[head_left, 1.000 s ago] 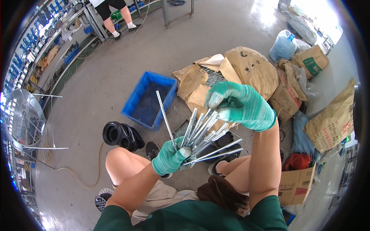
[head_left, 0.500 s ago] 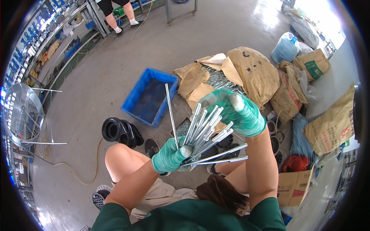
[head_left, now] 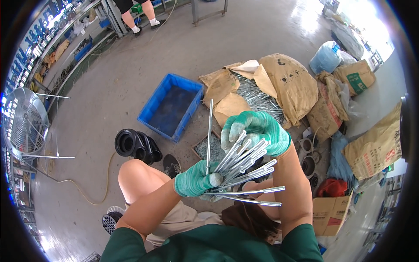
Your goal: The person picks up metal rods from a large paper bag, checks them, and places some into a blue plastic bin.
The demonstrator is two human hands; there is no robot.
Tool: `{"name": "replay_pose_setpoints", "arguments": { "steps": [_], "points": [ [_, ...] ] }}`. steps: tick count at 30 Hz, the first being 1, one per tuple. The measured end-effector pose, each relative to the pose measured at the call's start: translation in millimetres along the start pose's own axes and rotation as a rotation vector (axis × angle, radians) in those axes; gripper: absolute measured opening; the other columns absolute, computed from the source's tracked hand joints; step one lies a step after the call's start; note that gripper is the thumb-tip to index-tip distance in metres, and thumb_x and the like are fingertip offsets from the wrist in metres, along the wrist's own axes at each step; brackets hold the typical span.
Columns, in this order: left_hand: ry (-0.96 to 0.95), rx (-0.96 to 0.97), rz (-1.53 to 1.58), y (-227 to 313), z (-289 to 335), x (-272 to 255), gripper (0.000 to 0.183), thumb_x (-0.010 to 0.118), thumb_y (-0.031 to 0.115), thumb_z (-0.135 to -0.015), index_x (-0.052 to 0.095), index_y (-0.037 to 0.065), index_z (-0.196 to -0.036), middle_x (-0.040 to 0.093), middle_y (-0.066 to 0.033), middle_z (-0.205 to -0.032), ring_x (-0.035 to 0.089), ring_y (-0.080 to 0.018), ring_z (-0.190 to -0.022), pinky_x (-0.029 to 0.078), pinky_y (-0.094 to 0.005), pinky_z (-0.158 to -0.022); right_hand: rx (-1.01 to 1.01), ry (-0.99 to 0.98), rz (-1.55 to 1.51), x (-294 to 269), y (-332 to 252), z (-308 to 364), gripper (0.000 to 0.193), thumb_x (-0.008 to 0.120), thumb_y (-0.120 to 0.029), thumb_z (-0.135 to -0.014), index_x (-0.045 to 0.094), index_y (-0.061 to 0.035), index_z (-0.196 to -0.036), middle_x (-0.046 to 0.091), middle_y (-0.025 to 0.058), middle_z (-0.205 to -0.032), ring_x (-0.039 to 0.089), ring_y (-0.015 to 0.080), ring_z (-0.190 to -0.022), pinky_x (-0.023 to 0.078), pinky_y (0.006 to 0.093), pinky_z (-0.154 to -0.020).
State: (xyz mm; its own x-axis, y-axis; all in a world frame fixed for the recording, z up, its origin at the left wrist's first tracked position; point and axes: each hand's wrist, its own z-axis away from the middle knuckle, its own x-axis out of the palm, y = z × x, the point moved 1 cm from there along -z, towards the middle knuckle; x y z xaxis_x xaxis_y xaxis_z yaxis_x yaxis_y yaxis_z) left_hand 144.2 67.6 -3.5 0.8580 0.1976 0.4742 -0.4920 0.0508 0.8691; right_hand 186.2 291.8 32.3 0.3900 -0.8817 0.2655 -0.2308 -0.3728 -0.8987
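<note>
My left hand (head_left: 196, 179), in a green knitted glove, is closed around a bundle of shiny metal rods (head_left: 244, 166). The rods fan out to the right, with thicker sleeve-like ends. A single rod (head_left: 210, 126) stands almost upright from the same hand, apart from the bundle. My right hand (head_left: 257, 131), gloved alike, is just above the upper rod ends with its fingers curled in. Whether it pinches a rod end there is hidden. Beyond it, an opened brown paper sack (head_left: 222, 86) shows many more such rods (head_left: 257, 98) inside.
A blue plastic bin (head_left: 146, 123) stands ahead on the floor. By my feet are a shallow tray of small metal parts (head_left: 201, 150) and black rings (head_left: 126, 142). Paper sacks (head_left: 373, 139) and a cardboard box (head_left: 331, 216) are at right, a fan (head_left: 26, 124) left. Another person's legs (head_left: 139, 15) show far off.
My right hand has come down and left, its fingers curling from spread to bent near the rod ends. The left hand and bundle have shifted slightly right, and the single rod stands more upright.
</note>
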Motion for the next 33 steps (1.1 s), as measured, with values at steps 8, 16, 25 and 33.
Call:
{"name": "replay_pose_setpoints", "arguments": {
  "steps": [8, 16, 25, 33],
  "points": [
    [-0.045, -0.062, -0.084, -5, 0, -6, 0.078, 0.069, 0.069, -0.077, 0.067, -0.003, -0.106, 0.069, -0.0064, -0.081, 0.064, -0.011, -0.068, 0.05, -0.0248, -0.057, -0.111, 0.046, 0.257, 3, -13, -2, 0.025, 0.074, -0.015, -0.086, 0.064, 0.0017, -0.101, 0.065, 0.0146, -0.094, 0.061, 0.022, -0.082, 0.05, 0.0331, -0.071],
    [-0.03, -0.059, -0.033, -12, 0, -8, 0.073, 0.07, 0.066, -0.079, 0.067, -0.003, -0.105, 0.07, -0.0073, -0.083, 0.064, -0.0122, -0.066, 0.049, -0.0234, -0.053, -0.122, -0.073, 0.395, -3, -18, -3, 0.031, 0.071, -0.014, -0.088, 0.064, 0.0007, -0.114, 0.067, 0.0136, -0.104, 0.063, 0.0245, -0.089, 0.051, 0.0353, -0.078],
    [-0.188, -0.006, -0.085, -7, -4, -14, 0.067, 0.063, 0.057, -0.089, 0.059, 0.002, -0.128, 0.066, -0.0012, -0.079, 0.06, -0.0071, -0.066, 0.047, -0.0216, -0.054, -0.072, -0.03, 0.125, 3, -12, -2, 0.033, 0.067, -0.025, -0.092, 0.065, 0.0032, -0.11, 0.064, 0.015, -0.107, 0.062, 0.0231, -0.093, 0.051, 0.0348, -0.082],
    [-0.053, 0.161, 0.113, 1, -12, -1, 0.081, 0.066, 0.052, -0.089, 0.038, 0.004, -0.147, 0.053, -0.0094, -0.135, 0.053, -0.0164, -0.117, 0.045, -0.0314, -0.095, 0.154, -0.057, 0.477, -37, 57, 35, 0.042, 0.065, -0.021, -0.091, 0.059, 0.0005, -0.127, 0.063, 0.0097, -0.122, 0.062, 0.0217, -0.107, 0.049, 0.0354, -0.093]
  ]
}}
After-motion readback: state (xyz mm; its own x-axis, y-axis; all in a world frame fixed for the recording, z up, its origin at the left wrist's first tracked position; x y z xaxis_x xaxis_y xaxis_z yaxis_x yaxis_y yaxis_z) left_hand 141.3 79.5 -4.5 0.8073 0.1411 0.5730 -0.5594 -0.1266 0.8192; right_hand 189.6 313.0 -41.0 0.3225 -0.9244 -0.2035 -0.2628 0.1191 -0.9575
